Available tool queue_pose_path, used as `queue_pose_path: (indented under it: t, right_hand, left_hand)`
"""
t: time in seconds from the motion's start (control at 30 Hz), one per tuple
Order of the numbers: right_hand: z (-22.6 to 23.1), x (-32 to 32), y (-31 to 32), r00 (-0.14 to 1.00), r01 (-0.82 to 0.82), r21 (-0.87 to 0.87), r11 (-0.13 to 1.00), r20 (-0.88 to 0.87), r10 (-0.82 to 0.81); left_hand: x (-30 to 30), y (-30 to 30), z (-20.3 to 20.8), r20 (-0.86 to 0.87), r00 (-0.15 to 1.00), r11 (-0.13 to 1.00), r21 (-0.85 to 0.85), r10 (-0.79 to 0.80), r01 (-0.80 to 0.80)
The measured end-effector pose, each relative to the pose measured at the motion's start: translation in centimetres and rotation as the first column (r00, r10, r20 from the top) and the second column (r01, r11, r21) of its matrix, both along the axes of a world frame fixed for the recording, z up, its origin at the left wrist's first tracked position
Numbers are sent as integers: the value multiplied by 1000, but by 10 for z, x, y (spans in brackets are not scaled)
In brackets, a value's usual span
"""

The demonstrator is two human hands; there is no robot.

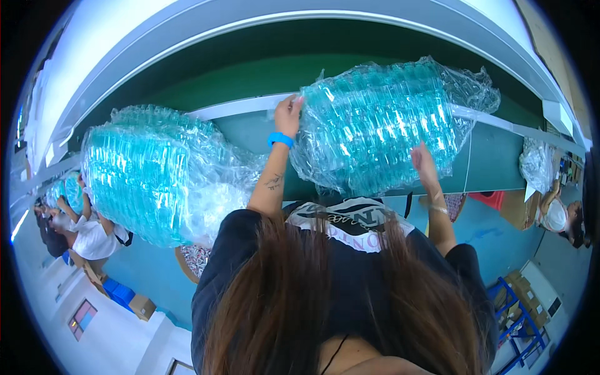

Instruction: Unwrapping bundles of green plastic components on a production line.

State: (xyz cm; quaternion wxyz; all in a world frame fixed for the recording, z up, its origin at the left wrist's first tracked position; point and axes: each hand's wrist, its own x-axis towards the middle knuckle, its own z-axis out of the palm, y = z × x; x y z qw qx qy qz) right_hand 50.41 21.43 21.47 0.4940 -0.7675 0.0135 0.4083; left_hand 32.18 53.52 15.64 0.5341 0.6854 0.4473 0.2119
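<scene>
A clear plastic bag point(381, 119) packed with rows of teal, see-through plastic pieces lies in front of me on the green work surface. My left hand point(288, 117), with a blue band at the wrist, is at the bag's far left corner. Its fingers are curled closed on the film there. Against the near right side of the same bag rests my right hand point(425, 165), fingers stretched upward and nothing visible held in it. To the left lies a second, similar bag point(140, 175) of teal pieces, its loose film bunched toward my left forearm.
A pale rail point(240, 107) runs along the surface behind the bags. Crumpled clear film point(536, 164) lies at the far right. A round container point(192, 261) of small pieces sits below the left bag. Other people point(94, 236) work at the left and right ends.
</scene>
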Motion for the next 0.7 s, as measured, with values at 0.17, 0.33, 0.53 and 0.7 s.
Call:
queue_pose_path:
  t: [0.17, 0.33, 0.53, 0.7]
  right_hand:
    - [-16, -64, -122, 996, -48, -270, 962, -85, 26]
    - [-46, -142, -174, 994, -59, -373, 926, -109, 20]
    - [-38, -156, -110, 906, -53, -499, 865, 340, 252]
    - [-5, -155, -1, 586, -216, -168, 962, 766, 265]
  left_hand:
    - [-8, -53, 62, -237, 953, 864, 502, 189, -47]
    - [-9, -113, 65, -195, 980, 870, 490, 42, 60]
    - [-44, -94, 4, 17, 998, 914, -402, -57, 59]
    - [-54, -93, 4, 156, 986, 680, -729, 57, 76]
